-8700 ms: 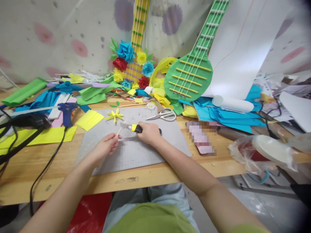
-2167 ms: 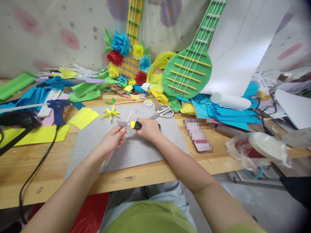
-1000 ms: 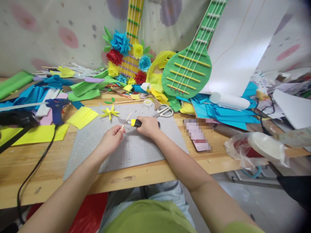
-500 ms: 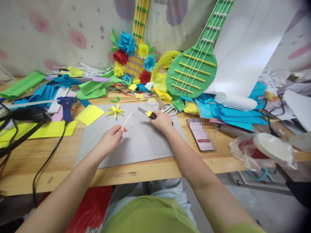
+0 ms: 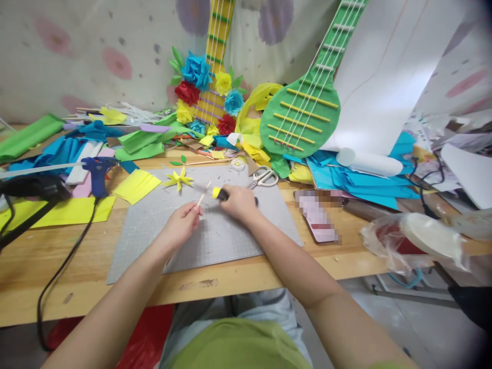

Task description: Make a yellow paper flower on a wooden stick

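Note:
Between its fingertips my left hand (image 5: 185,221) pinches a thin wooden stick (image 5: 203,193), tip pointing up and away. My right hand (image 5: 240,201) is wrapped round a yellow and black utility knife (image 5: 220,193). The knife's blade is blurred and close beside the stick; whether they touch I cannot tell. Both hands are over a grey cutting mat (image 5: 223,246). A yellow paper star-shaped flower (image 5: 178,178) lies on the mat just beyond my left hand. Scissors (image 5: 264,177) with pale handles rest past my right hand, near a small white roll (image 5: 237,164).
A blue glue gun (image 5: 98,174) and its cord are at left, near yellow paper (image 5: 137,185). A phone (image 5: 317,218) lies right of the mat. Behind stand a green paper-covered instrument (image 5: 302,120) and a yellow one (image 5: 215,61) with paper flowers. Blue crepe paper (image 5: 365,182) is piled at right.
My right hand has moved left with the utility knife, bringing its blade to the stick. My left hand still holds the stick, now tilted more upright. The view has shifted slightly.

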{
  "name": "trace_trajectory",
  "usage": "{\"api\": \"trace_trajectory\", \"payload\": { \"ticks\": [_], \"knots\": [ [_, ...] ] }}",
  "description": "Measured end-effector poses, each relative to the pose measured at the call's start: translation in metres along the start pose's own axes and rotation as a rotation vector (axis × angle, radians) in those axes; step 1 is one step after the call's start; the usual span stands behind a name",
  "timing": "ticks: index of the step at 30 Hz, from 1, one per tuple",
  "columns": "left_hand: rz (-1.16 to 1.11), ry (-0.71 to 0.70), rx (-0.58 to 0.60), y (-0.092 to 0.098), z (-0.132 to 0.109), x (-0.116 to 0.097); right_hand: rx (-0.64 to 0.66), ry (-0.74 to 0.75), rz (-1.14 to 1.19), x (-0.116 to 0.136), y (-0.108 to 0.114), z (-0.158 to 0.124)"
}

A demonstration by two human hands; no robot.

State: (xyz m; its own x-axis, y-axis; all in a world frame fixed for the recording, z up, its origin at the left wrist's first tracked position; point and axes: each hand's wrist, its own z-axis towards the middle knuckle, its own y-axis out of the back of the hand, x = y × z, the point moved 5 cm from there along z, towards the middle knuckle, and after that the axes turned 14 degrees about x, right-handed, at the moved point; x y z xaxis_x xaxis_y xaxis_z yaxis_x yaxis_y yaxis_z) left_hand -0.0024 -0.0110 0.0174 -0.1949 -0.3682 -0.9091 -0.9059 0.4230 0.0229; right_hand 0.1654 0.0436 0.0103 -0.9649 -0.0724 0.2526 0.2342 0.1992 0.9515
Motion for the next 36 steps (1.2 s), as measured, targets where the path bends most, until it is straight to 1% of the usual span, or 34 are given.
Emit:
{"api": "trace_trajectory", "payload": {
  "ticks": [1,2,3,4,5,6,8,10,12,14,17,22,26,32,36],
  "knots": [
    [0.006,0.003,0.014,0.0,-0.002,0.002,0.005,-0.133,0.031,-0.016,0.005,0.004],
    [0.009,0.007,0.021,0.001,-0.005,0.003,-0.002,-0.234,0.044,-0.03,0.01,0.007],
    [0.006,0.008,0.021,0.002,-0.006,0.005,-0.031,-0.292,0.042,-0.039,0.015,0.008],
    [-0.002,0.007,0.012,0.003,-0.007,0.006,-0.047,-0.314,0.038,-0.044,0.018,0.008],
    [-0.014,0.005,0.006,0.005,-0.007,0.007,-0.055,-0.302,0.033,-0.044,0.019,0.006],
    [-0.027,0.002,0.004,0.005,-0.006,0.007,-0.055,-0.261,0.022,-0.039,0.018,0.003],
    [-0.047,-0.009,0.012,0.005,-0.002,0.004,-0.028,-0.134,-0.008,-0.019,0.012,-0.005],
    [-0.057,-0.018,0.014,0.003,0.003,0.0,0.032,0.003,-0.038,0.006,0.002,-0.014],
    [-0.063,-0.019,-0.007,0.001,0.005,-0.004,0.061,0.092,-0.057,0.024,-0.006,-0.02],
    [-0.063,-0.018,-0.034,0.0,0.006,-0.007,0.069,0.134,-0.066,0.032,-0.009,-0.022],
    [-0.039,-0.021,-0.048,-0.002,0.005,-0.009,0.055,0.134,-0.071,0.03,-0.008,-0.019],
    [0.025,-0.031,-0.009,-0.003,0.007,-0.008,0.035,0.097,-0.079,0.022,-0.004,-0.011],
    [0.063,-0.03,-0.01,-0.001,0.007,-0.008,0.041,0.098,-0.084,0.02,-0.003,-0.008],
    [0.092,0.029,0.019,0.001,0.001,-0.008,0.038,0.128,-0.095,0.017,-0.001,-0.006],
    [0.112,0.044,0.024,-0.001,-0.001,-0.012,0.062,0.136,-0.095,0.018,-0.002,-0.008]
  ]
}}
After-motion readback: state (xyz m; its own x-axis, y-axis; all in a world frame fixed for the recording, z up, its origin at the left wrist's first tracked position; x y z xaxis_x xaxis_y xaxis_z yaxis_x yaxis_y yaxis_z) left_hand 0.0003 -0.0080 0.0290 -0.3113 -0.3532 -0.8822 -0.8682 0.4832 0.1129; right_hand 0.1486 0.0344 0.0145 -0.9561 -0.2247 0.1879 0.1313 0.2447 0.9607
